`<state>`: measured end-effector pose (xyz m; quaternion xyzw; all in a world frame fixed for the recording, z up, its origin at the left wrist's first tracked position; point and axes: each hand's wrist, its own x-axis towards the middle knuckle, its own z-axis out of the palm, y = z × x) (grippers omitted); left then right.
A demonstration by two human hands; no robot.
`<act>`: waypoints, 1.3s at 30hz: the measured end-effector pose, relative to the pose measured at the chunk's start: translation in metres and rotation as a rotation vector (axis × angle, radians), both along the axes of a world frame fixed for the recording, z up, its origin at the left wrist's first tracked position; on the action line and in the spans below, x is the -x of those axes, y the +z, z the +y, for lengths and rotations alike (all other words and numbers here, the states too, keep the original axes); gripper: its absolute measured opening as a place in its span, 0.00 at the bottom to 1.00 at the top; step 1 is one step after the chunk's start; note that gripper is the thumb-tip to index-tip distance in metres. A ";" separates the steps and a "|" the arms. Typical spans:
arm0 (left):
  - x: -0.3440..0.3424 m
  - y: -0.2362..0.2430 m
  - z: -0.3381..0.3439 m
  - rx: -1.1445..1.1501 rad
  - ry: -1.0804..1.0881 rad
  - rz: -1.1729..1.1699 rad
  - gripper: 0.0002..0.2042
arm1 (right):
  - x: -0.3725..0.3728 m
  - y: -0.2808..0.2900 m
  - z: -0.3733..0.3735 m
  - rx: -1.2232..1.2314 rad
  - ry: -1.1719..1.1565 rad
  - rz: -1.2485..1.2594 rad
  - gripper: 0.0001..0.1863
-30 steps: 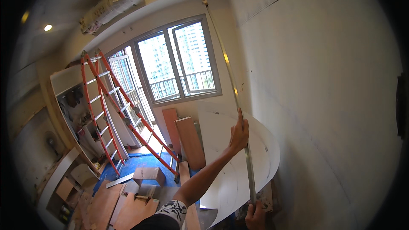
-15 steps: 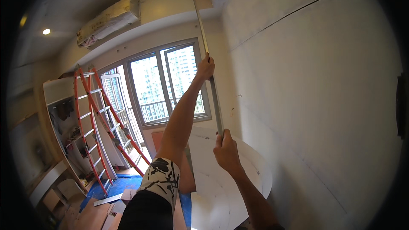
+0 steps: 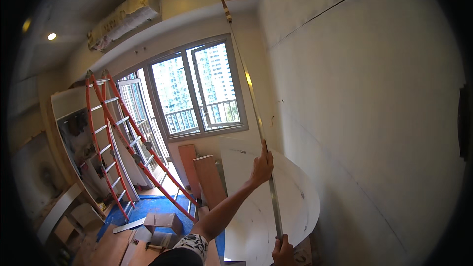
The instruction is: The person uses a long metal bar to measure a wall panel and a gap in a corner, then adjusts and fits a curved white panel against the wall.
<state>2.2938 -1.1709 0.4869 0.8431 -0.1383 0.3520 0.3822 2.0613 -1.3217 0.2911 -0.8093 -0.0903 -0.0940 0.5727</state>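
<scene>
A long, slim metal pole (image 3: 251, 86) slants up in front of me, from low right toward the ceiling. My left hand (image 3: 262, 166) is closed around its lower half. Near the bottom of the picture my right hand (image 3: 283, 253) grips it close to its visible lower end; part of that hand is cut off by the frame. The pole's far tip (image 3: 226, 11) looks brown, with a lighter band, and is narrower at the top. It appears near the edge of the ceiling drop above the window; whether it touches cannot be made out.
An orange stepladder (image 3: 133, 143) stands at left on a blue sheet (image 3: 143, 207). Large white curved sheets (image 3: 300, 187) lean by the right wall (image 3: 364, 93). Beyond are a window (image 3: 197, 88), brown boards (image 3: 211, 180), a box (image 3: 165, 221) and a wrapped wall unit (image 3: 125, 19).
Both my hands have come down, the left one by a long way. The pole's tip sits lower, and more of its shaft shows above my left hand.
</scene>
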 end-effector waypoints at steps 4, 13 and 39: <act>0.024 -0.005 -0.015 0.069 -0.024 -0.062 0.29 | 0.011 -0.028 -0.016 0.050 0.001 0.035 0.15; -0.017 0.175 0.003 -0.079 0.115 -0.363 0.27 | -0.064 0.206 0.003 -0.039 0.122 -0.219 0.10; 0.026 0.105 -0.005 -0.103 0.121 -0.027 0.32 | -0.050 0.162 -0.006 -0.046 0.123 -0.218 0.10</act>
